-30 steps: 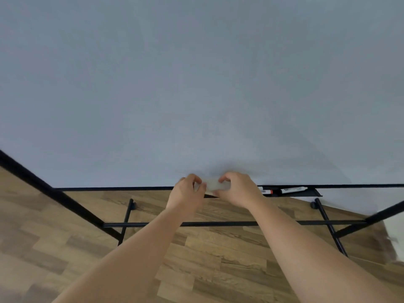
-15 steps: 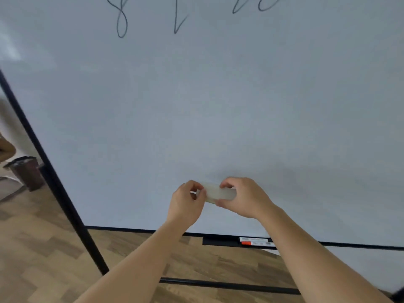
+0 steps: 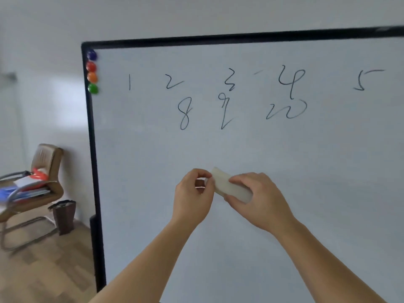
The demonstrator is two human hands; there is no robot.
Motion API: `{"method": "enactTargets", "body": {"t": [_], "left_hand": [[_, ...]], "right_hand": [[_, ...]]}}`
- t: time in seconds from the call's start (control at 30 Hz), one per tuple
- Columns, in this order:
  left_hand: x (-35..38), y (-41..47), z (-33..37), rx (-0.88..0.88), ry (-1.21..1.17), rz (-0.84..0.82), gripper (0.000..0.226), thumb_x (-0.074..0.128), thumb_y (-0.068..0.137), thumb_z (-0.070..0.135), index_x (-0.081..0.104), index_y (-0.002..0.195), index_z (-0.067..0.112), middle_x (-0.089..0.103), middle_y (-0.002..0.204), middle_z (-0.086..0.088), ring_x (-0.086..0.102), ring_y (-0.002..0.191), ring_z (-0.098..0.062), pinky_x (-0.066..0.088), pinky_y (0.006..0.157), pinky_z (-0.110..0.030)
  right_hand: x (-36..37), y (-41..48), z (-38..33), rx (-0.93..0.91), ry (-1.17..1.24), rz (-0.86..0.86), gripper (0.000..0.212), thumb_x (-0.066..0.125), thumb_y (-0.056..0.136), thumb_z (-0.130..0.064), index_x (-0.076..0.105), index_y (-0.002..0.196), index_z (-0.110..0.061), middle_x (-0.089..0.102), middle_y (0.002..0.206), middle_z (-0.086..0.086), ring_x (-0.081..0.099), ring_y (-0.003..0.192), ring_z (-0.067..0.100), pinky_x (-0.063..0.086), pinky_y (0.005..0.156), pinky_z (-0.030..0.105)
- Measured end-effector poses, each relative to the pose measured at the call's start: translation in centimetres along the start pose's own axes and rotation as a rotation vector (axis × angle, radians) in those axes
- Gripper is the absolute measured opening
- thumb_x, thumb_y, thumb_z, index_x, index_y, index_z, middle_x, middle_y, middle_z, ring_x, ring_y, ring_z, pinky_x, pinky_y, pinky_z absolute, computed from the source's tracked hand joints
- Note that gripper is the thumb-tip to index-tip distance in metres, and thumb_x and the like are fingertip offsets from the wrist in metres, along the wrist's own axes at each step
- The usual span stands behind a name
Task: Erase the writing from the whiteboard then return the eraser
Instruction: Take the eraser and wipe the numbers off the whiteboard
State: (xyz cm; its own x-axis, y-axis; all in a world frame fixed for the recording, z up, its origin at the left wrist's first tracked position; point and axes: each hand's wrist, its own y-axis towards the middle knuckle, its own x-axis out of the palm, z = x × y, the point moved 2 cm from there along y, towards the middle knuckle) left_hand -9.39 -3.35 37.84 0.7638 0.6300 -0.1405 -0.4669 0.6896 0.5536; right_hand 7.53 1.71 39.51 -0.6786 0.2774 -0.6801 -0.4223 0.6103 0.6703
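- We are holding the pale rectangular eraser [image 3: 231,186] in front of the black-framed whiteboard [image 3: 328,171], below the handwritten black numbers [image 3: 286,110].
- Our right hand [image 3: 260,200] is gripping its right end.
- Our left hand [image 3: 193,196] is pinching its left end.

Plain pale wall [image 3: 43,29] behind, brighter patch at left. Wood-plank floor [image 3: 43,270]. Far left: brown cantilever chair [image 3: 41,171] stacked with papers, dark bin [image 3: 64,216] just beside it on the floor.
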Motion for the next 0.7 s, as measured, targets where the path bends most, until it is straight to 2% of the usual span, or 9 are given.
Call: {"method": "enactTargets", "body": {"t": [0.27,0.47,0.57,0.7], "left_hand": [[-8.1,8.8,5.1,0.29,0.019,0.112,0.011,0.066,0.093,0.024,0.066,0.103,0.022,0.069,0.1,0.017,0.064,0.085,0.006,0.045,0.066,-0.005],[-14.3,14.7,5.0,0.443,0.015,0.121,0.01,0.066,0.092,0.022,0.067,0.102,0.021,0.07,0.098,0.015,0.064,0.085,0.005,0.045,0.069,-0.004],[-17.6,18.3,4.9,0.558,0.072,0.118,0.011,0.065,0.093,0.024,0.067,0.104,0.023,0.069,0.098,0.015,0.063,0.088,0.006,0.046,0.072,-0.006],[-22.1,23.6,5.7,0.722,0.127,0.182,0.015,0.062,0.095,0.018,0.07,0.109,0.021,0.067,0.101,0.016,0.065,0.087,-0.001,0.047,0.072,-0.006]], "right_hand": [[-1.1,8.5,-6.8,-0.135,0.01,0.278,0.039,0.072,0.081,-0.043,0.065,0.118,-0.033,0.057,0.109,-0.021,0.048,0.105,0.009,0.034,0.083,0.02],[1.3,13.7,-11.7,-0.168,-0.009,0.46,0.038,0.075,0.08,-0.039,0.067,0.116,-0.029,0.063,0.112,-0.009,0.053,0.107,0.018,0.038,0.083,0.026],[2.9,17.1,-14.5,-0.169,-0.031,0.522,0.038,0.074,0.081,-0.038,0.066,0.118,-0.031,0.061,0.113,-0.008,0.052,0.109,0.018,0.037,0.083,0.025],[4.5,21.0,-17.9,-0.188,-0.098,0.603,0.038,0.073,0.082,-0.037,0.066,0.119,-0.032,0.059,0.112,-0.006,0.051,0.108,0.018,0.043,0.081,0.029]]}}
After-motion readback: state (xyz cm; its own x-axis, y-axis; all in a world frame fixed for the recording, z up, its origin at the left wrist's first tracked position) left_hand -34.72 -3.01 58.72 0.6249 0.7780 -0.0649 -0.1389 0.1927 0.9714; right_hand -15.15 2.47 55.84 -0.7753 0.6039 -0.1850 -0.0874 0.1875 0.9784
